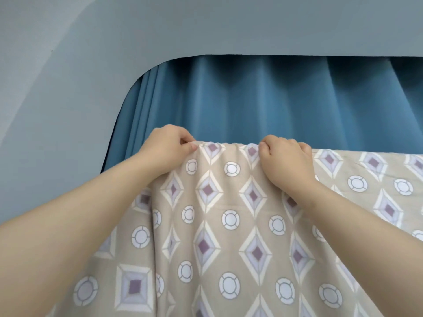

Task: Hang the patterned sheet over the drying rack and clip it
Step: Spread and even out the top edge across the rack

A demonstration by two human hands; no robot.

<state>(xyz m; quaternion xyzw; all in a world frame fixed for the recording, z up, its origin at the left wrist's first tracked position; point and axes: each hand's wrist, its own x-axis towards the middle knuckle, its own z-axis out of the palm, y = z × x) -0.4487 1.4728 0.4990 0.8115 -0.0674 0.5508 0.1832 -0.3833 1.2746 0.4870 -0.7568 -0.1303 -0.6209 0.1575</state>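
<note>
The patterned sheet [231, 225] is beige with purple diamonds and white rings. It hangs down in front of me, and its top edge runs from the middle to the right edge of the view. My left hand [167, 148] pinches the top edge at its left end between thumb and curled fingers. My right hand [286, 160] grips the same edge a little to the right, fingers curled over the fold. Between the two hands the fabric sags in soft folds. The drying rack is hidden under the sheet, and no clip is in view.
A blue pleated curtain [274, 99] hangs right behind the sheet's top edge. Above and to the left is a pale grey wall [68, 65] with a curved soffit.
</note>
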